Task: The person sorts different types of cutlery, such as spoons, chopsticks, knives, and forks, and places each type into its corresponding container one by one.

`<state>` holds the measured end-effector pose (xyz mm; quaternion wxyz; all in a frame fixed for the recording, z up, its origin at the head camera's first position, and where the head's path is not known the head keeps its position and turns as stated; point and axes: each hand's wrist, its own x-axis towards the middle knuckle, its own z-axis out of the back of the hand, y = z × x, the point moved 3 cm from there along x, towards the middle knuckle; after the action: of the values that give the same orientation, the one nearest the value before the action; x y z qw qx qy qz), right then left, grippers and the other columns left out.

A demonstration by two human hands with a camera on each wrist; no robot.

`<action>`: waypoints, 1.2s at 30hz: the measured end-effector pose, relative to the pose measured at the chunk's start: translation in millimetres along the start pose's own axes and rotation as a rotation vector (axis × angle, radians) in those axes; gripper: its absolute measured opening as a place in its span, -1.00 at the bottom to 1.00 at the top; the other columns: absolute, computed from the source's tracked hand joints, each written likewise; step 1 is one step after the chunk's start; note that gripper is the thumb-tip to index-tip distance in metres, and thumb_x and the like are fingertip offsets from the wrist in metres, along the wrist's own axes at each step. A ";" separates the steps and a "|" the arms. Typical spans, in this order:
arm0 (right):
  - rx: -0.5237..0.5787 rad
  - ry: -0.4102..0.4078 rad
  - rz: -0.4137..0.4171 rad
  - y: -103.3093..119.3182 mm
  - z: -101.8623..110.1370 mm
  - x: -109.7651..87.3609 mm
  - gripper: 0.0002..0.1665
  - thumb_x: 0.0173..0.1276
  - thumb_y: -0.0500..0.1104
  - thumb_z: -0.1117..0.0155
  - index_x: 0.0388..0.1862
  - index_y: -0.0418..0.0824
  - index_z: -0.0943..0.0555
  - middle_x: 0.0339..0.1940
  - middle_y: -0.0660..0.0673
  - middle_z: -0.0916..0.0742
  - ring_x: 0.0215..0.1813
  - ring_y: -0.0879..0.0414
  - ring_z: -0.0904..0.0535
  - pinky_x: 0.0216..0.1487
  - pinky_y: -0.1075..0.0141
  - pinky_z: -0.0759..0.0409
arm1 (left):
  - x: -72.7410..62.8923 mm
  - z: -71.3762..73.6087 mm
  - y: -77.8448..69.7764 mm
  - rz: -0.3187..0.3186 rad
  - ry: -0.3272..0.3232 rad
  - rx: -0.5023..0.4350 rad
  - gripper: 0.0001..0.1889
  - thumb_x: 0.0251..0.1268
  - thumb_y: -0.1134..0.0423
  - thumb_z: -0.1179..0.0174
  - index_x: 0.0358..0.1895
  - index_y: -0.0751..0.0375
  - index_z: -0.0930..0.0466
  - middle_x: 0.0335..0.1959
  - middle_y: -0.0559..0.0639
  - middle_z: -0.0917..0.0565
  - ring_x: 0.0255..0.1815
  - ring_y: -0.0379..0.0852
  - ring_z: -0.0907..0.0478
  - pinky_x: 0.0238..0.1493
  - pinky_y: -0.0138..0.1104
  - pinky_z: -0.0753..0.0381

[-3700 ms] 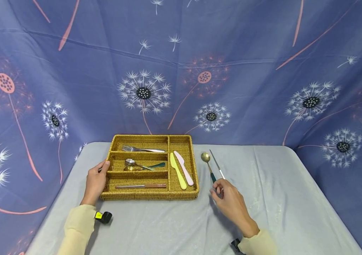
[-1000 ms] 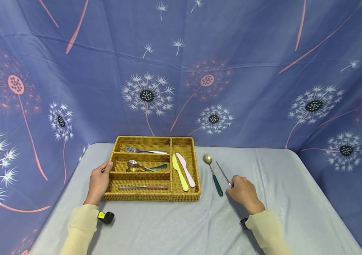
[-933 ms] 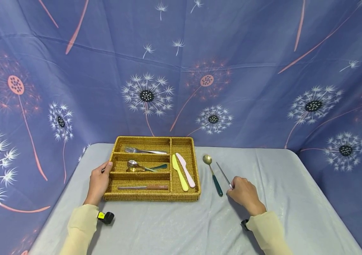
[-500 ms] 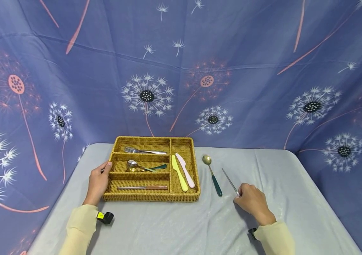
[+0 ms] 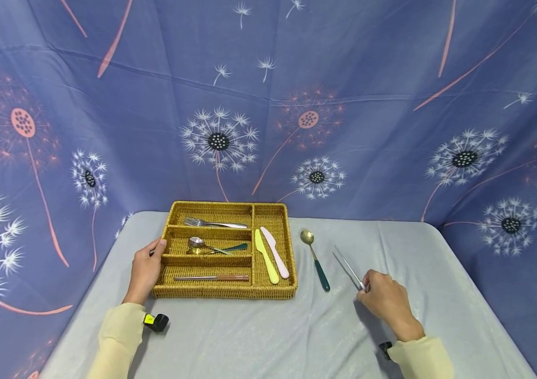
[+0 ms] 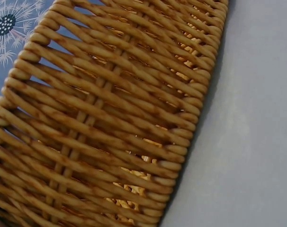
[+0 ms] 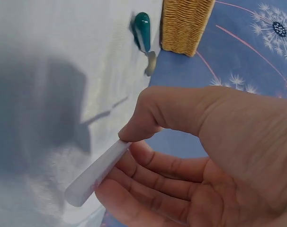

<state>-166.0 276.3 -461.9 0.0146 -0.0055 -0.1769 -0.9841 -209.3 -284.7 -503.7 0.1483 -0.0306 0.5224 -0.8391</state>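
A thin metal chopstick (image 5: 350, 268) with a white handle (image 7: 98, 172) is pinched between the thumb and fingers of my right hand (image 5: 385, 299). It slants up and to the left, and its shadow falls apart from it on the cloth. My left hand (image 5: 145, 271) grips the left side of a woven cutlery tray (image 5: 225, 292), thumb over the rim; the left wrist view shows only the tray's wicker wall (image 6: 115, 104). Between tray and right hand lies a gold spoon (image 5: 315, 260) with a green handle, also partly seen in the right wrist view.
In the tray lie a fork (image 5: 216, 223), crossed spoons (image 5: 211, 246), brown-handled chopsticks (image 5: 211, 278), and a yellow knife (image 5: 266, 257) beside a pink knife (image 5: 275, 252). A blue patterned curtain (image 5: 372, 131) hangs behind the cloth-covered table (image 5: 249, 337).
My right hand has left the green-handled spoon, taken hold of the white-handled chopstick, and moved right and nearer with it. The left hand keeps its grip on the tray.
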 end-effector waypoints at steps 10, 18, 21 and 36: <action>-0.016 -0.031 0.100 31.7 16.0 10.9 -0.87 0.13 -0.29 -0.43 -0.35 -0.19 -0.63 -0.52 0.04 -0.63 -0.52 0.06 -0.50 -0.53 0.12 -0.46 | 1.1 0.5 1.5 -0.006 -0.007 0.002 -0.30 0.80 -0.19 0.16 0.70 0.22 -0.23 0.69 0.28 -0.24 0.73 0.32 -0.07 0.68 0.22 -0.13; -0.035 -0.004 0.228 82.9 28.3 29.9 -0.86 0.14 -0.36 -0.35 -0.30 -0.18 -0.66 -0.54 0.06 -0.56 -0.51 0.14 -0.43 -0.50 0.20 -0.43 | 0.4 0.5 1.3 -0.003 0.003 -0.004 -0.29 0.79 -0.19 0.17 0.70 0.23 -0.21 0.69 0.29 -0.22 0.73 0.33 -0.05 0.69 0.21 -0.10; -0.038 0.015 0.275 102.6 29.2 36.8 -0.85 0.17 -0.36 -0.38 -0.29 -0.18 -0.66 -0.54 0.06 -0.56 -0.51 0.15 -0.43 -0.51 0.22 -0.43 | 0.4 0.6 0.8 -0.003 0.002 -0.005 -0.29 0.79 -0.19 0.16 0.70 0.24 -0.21 0.69 0.30 -0.22 0.73 0.33 -0.05 0.69 0.22 -0.10; -0.099 0.112 0.548 190.3 8.8 56.5 -0.78 0.07 -0.40 -0.49 -0.35 -0.14 -0.71 -0.42 0.07 -0.73 -0.41 0.15 -0.55 -0.27 0.08 -0.61 | 0.7 0.4 0.2 0.012 -0.001 -0.009 -0.30 0.80 -0.17 0.16 0.70 0.24 -0.21 0.69 0.30 -0.22 0.73 0.33 -0.05 0.69 0.21 -0.09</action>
<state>-216.5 99.6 -386.5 0.2895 0.0004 -0.1196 -0.9497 -209.9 -285.4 -503.8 0.1534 -0.0285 0.5263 -0.8358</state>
